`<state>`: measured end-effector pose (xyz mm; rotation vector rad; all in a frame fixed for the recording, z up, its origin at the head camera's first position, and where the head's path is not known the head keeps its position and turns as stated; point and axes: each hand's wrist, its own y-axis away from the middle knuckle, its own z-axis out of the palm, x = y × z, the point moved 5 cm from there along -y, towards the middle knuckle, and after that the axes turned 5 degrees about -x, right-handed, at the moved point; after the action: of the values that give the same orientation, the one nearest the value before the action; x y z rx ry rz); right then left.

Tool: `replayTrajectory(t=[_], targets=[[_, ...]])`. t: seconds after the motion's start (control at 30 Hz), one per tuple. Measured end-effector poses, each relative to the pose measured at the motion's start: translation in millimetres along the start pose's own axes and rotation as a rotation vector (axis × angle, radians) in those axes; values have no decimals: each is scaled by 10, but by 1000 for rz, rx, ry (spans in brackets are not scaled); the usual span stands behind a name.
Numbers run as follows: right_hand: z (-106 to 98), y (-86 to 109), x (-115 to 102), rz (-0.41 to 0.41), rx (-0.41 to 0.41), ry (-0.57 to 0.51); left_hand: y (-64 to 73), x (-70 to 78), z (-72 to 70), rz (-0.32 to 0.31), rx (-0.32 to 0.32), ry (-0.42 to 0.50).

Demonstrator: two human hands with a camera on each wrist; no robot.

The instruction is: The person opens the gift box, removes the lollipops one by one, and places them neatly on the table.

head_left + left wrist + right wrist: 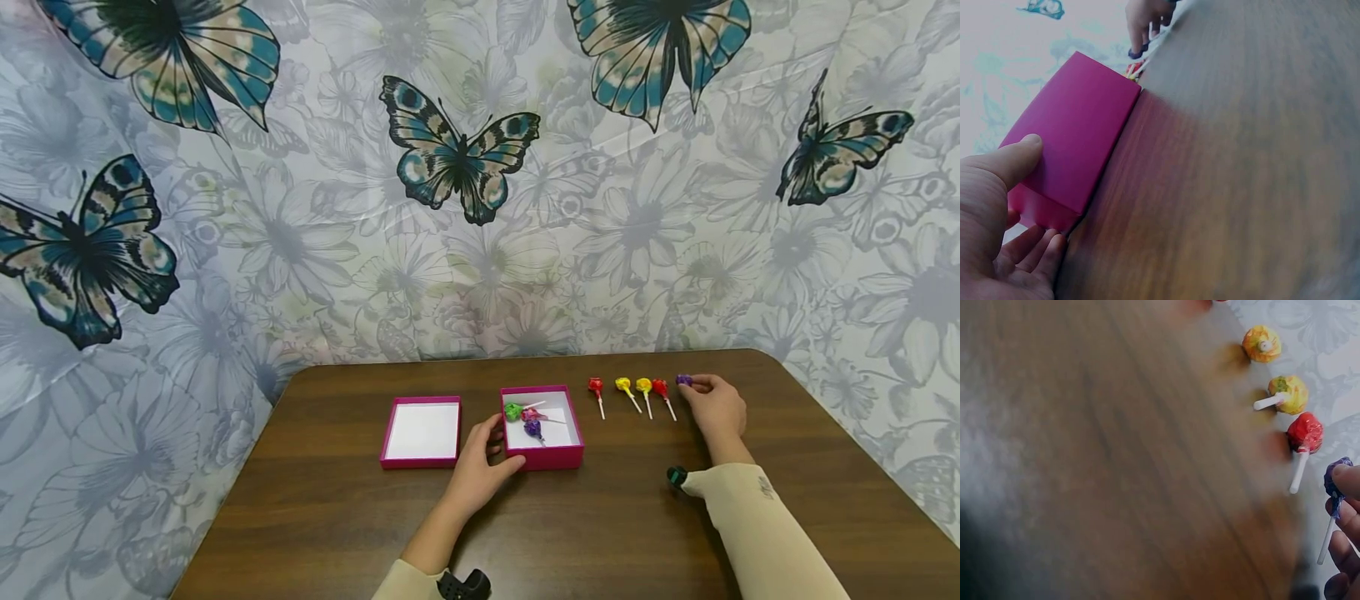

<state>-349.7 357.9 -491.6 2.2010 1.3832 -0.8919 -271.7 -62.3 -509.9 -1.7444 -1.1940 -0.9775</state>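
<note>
A magenta box [573, 433] with a white inside sits mid-table, with a green lollipop [513, 411], a pink one and a purple one [533, 428] in it. My left hand [480, 462] holds the box's near left corner, thumb on its wall [1079, 137]. To its right lie a red lollipop [596, 386], two yellow ones [623, 385] [643, 386] and another red one [660, 388] in a row. My right hand [716, 407] pinches a purple lollipop [683, 380] [1334, 481] at the row's right end.
A second magenta box [422, 431], with nothing in it, lies left of the first. The brown wooden table [600, 533] stands against a butterfly-printed curtain [465, 167]. The table's right corner is rounded, near my right hand.
</note>
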Motion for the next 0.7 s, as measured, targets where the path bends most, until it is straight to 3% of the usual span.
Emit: replayTrajectory(t=[0.7], targets=[[101, -27, -9, 8, -47, 79, 1, -9, -7, -2, -12, 5]])
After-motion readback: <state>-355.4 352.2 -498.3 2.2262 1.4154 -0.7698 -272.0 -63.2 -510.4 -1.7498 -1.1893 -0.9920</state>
